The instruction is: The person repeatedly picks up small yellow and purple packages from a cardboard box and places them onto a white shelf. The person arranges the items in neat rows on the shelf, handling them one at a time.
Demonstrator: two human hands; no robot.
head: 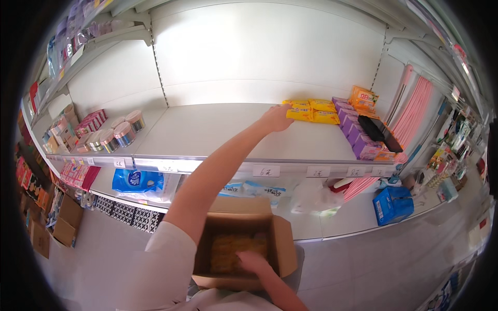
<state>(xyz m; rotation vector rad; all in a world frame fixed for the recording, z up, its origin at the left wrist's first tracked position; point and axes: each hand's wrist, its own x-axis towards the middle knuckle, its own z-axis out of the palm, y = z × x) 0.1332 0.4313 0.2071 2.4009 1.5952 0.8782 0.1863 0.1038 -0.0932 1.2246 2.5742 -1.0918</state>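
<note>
My left hand (278,117) reaches up over the shelf, its fingers at the left end of the front left yellow packet (298,114). That packet lies flat in a small block of matching yellow packets (325,117), two rows deep. Below, my right hand (253,261) is inside an open cardboard box (285,245), with its fingertips on more yellow packets (223,250). The box's inside is shaded, and whether those fingers grip a packet is unclear. Purple boxes (352,130) stand in a line just right of the yellow block.
A black phone-like object (371,127) lies across the purple boxes, beside orange packets (363,99). Lidded jars (124,134) stand at the shelf's left. Price tags line the shelf's front edge (229,166). Underneath are blue packs (138,180) and a pink mop (412,105) hangs at right.
</note>
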